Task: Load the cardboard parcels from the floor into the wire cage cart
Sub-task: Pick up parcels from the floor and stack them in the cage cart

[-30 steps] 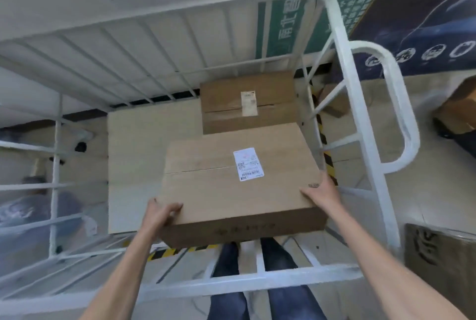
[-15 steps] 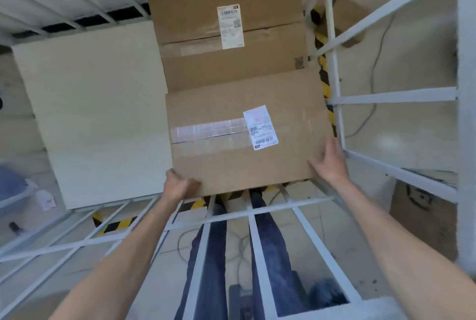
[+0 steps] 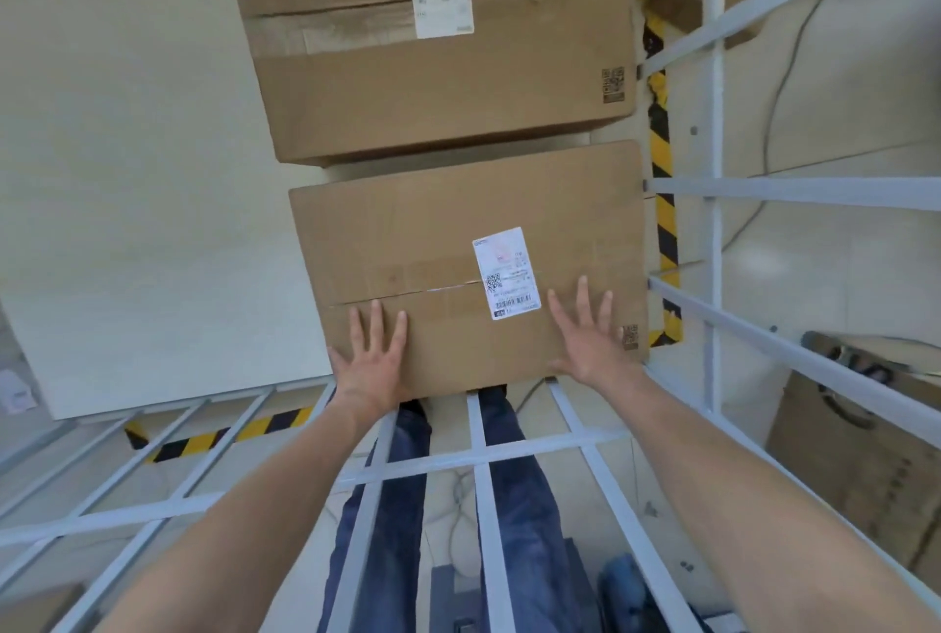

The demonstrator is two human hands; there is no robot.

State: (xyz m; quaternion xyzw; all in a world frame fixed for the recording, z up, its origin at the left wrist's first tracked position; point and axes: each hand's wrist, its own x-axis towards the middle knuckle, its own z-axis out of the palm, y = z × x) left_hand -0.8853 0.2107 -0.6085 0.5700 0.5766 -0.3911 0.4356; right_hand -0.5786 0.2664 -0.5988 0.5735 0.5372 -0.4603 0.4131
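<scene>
A cardboard parcel [image 3: 407, 245] with a white label lies flat on the floor panel [image 3: 153, 174] of the white wire cage cart [image 3: 713, 184], in its near right corner. Behind it sits a second, larger parcel [image 3: 438, 92], also labelled. My left hand [image 3: 371, 362] rests flat on the near parcel's top, fingers spread. My right hand [image 3: 590, 337] lies flat on the same top, right of the label, fingers spread. Neither hand grips anything.
The cage's near rail bars [image 3: 478, 454] cross below my arms, with my legs behind them. Outside the cage's right side stands another cardboard box [image 3: 855, 459] on the floor. Yellow-black floor tape [image 3: 662, 225] runs along the cage's right edge.
The near parcel has gone down onto the cage floor in front of the larger parcel. Both hands left its side edges and now lie flat on its top.
</scene>
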